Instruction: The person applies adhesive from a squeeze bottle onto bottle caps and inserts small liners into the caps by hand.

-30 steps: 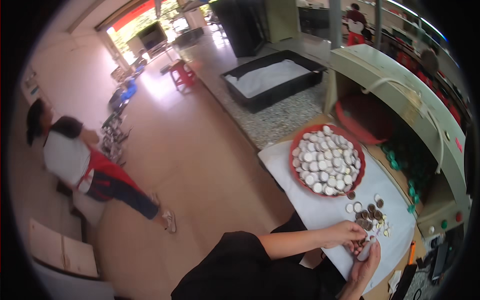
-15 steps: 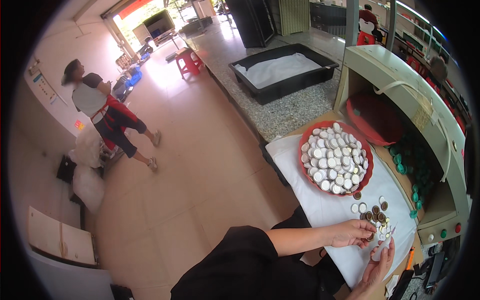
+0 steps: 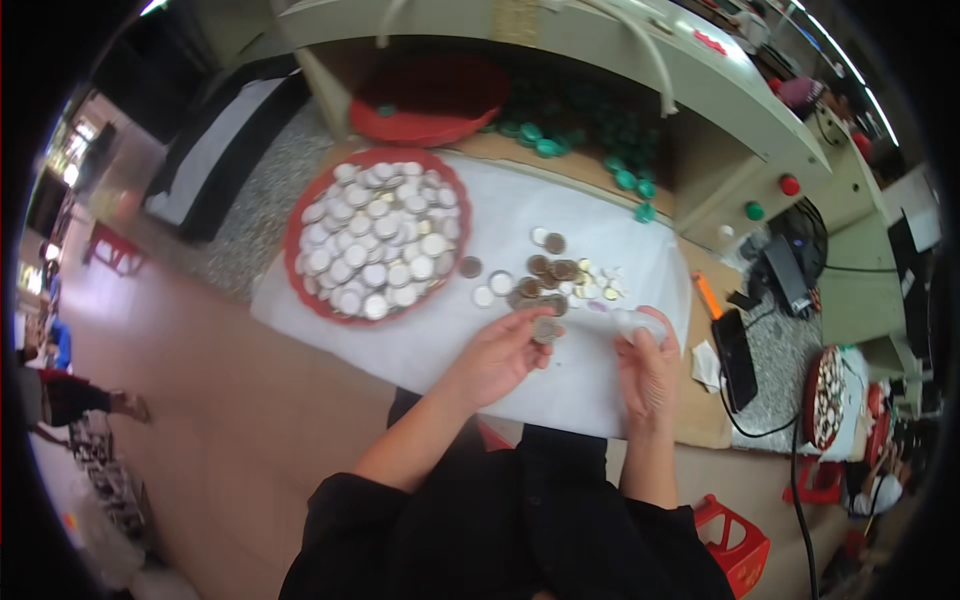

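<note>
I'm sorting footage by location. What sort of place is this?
Probably a small workshop or factory: a red basin heaped with round white pieces, loose green pieces, and a pale bench housing with red and green buttons.

Left hand [image 3: 500, 362] pinching, right hand [image 3: 646, 368] curled, both forearms [image 3: 418, 432] extended forward

Glare burns out the window opening [image 3: 70, 173] at the far left, and a thin ceiling lamp [image 3: 830, 45] shines at upper right. The white sheet [image 3: 515, 200] reads bright, while the shelf [image 3: 590, 90] recess sits in deep shadow. Slight blur softens the hands [image 3: 498, 362]; toward the black rim, straight edges bend strongly.
</note>
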A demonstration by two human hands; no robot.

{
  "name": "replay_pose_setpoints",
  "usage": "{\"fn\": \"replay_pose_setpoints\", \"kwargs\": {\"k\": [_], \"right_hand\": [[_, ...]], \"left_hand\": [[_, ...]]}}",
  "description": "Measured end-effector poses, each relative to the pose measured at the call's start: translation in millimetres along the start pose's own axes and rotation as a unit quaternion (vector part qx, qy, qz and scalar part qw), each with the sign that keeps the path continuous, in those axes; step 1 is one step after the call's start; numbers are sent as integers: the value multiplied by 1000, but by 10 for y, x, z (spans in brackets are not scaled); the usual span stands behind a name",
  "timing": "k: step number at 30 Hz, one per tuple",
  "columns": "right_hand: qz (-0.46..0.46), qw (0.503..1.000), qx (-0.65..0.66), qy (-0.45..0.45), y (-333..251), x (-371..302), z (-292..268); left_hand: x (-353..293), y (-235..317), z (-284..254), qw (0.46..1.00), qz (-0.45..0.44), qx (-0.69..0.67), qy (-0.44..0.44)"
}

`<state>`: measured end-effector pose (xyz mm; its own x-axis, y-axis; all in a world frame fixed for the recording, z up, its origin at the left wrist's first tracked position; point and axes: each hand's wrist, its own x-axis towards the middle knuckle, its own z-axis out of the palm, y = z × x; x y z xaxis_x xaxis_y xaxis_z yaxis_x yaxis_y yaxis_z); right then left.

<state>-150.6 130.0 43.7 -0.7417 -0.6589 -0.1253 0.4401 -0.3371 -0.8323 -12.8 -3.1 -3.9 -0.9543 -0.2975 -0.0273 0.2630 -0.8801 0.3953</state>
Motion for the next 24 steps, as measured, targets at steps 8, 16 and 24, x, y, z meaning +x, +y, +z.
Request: {"fn": "replay_pose_setpoints", "kwargs": {"k": [8,16,24], "right_hand": [[-83,988,-126,-36,18,-116,117],[-183,945,-250,-104,99,-140,134],[-202,927,-292,-118,138,-128,113]], "left_hand": [[-4,-9,60,1000,-10,4,16],[7,12,80,999,-10,-3,51],[8,19,88,999,-9,3,39]]}}
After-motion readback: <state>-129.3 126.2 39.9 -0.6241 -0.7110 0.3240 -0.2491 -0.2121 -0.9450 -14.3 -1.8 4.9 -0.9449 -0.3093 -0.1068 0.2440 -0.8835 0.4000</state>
